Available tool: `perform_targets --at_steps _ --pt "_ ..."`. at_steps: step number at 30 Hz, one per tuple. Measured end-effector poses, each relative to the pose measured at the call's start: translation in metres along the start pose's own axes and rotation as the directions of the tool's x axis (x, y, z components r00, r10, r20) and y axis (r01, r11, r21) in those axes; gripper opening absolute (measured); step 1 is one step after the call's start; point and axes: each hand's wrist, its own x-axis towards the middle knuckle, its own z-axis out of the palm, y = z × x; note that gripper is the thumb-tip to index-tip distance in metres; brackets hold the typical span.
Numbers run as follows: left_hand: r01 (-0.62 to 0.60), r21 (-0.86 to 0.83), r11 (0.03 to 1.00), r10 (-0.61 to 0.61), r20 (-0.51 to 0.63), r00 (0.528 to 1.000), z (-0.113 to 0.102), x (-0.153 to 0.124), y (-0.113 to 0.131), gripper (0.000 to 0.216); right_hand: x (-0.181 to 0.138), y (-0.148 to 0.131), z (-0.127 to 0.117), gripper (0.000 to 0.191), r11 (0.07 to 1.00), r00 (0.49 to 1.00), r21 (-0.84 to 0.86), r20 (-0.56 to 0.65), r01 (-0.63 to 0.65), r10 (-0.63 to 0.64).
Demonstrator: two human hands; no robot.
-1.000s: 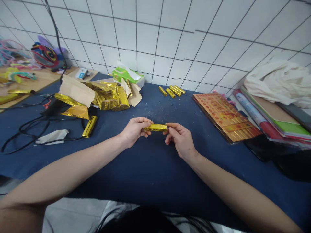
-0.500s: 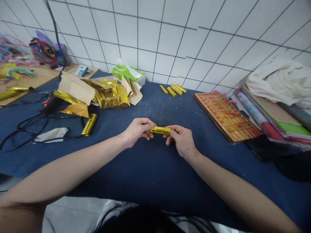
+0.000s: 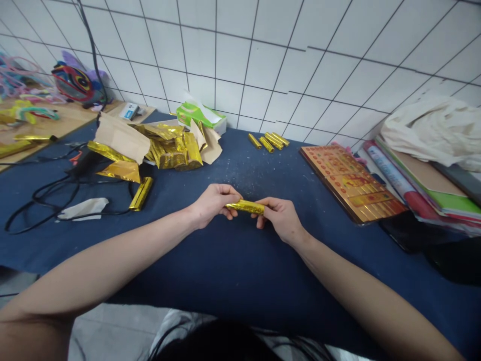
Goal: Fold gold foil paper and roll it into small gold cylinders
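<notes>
At the far left, beyond a wooden board (image 3: 77, 119), a red, blue and yellow ornament (image 3: 74, 83) carries a bold eye-like pattern, and a small white box (image 3: 130, 111) beside it has a blue label whose print is too small to read. A heap of gold foil packets (image 3: 175, 150) lies on the blue tabletop (image 3: 225, 271), with a gold piece (image 3: 141, 194) alone nearer the person. Behind the heap stands a green-and-white tissue pack (image 3: 197, 114), its markings illegible. The left forearm reaches in from the lower left, and the left hand (image 3: 215, 206) has its thumb laid along the top of a gold roll (image 3: 246, 206), fingers curled beneath, pinching the left end. The roll lies between the hands over the middle of the tabletop, dipping slightly to the right; whether it touches the cloth cannot be told. Four more gold rolls (image 3: 266, 144) lie near the wall. The right hand (image 3: 282, 216), its forearm angled up from the lower right, has thumb and forefinger closed on the other end. Further right, a gold-and-red printed pack (image 3: 351, 184) bears rows of red marks, and a red-ended tube (image 3: 391, 170) shows lettering too blurred to read.
</notes>
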Motion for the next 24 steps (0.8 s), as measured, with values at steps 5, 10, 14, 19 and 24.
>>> perform_targets --at_steps 5,10,14,19,24 --pt "-0.071 -0.053 0.996 0.07 -0.017 0.997 0.0 -0.001 0.004 0.012 0.003 -0.001 0.001 0.012 0.987 0.993 0.142 -0.077 -0.078 0.09" --pt "-0.181 -0.06 0.982 0.174 -0.107 0.979 0.0 0.0 0.004 0.01 0.005 -0.002 -0.002 0.014 0.957 0.985 0.255 -0.058 -0.141 0.16" --pt "-0.187 -0.085 0.979 0.172 -0.157 0.972 0.001 0.0 0.004 0.007 0.004 -0.006 -0.002 0.014 0.937 0.979 0.301 -0.044 -0.179 0.201" --pt "-0.174 -0.125 0.977 0.159 -0.124 0.98 -0.005 0.001 0.008 0.008 0.006 -0.008 -0.007 0.008 0.901 0.971 0.37 0.015 -0.226 0.238" --pt "-0.076 -0.075 0.994 0.078 0.036 0.996 -0.012 0.004 0.01 0.014 0.009 -0.009 -0.013 0.009 0.887 0.96 0.367 0.097 -0.28 0.263"
